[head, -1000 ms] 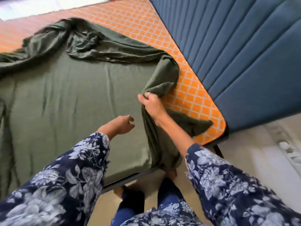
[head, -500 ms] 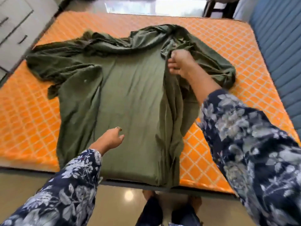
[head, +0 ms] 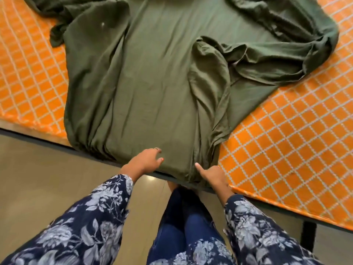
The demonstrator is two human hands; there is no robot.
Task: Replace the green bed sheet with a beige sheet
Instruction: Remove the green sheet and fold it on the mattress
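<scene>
The green sheet [head: 158, 77] lies loose and bunched on the orange checked mattress [head: 286, 134]. Its sides are folded in toward the middle, and its near end hangs over the mattress edge in front of me. My left hand [head: 144, 162] rests on that near end with relaxed fingers. My right hand [head: 211, 175] is at the sheet's near right fold; the thumb lies on top and the fingers curl down over the edge, out of sight. No beige sheet is in view.
The dark bed frame edge [head: 47, 139] runs across in front of me, with a frame leg [head: 307, 238] at the lower right. I stand on a tan tiled floor [head: 57, 188], my legs against the bed.
My right hand has let go of the far fold and come back to the near mattress edge. My left hand has moved down to the near edge. The view has tilted downward.
</scene>
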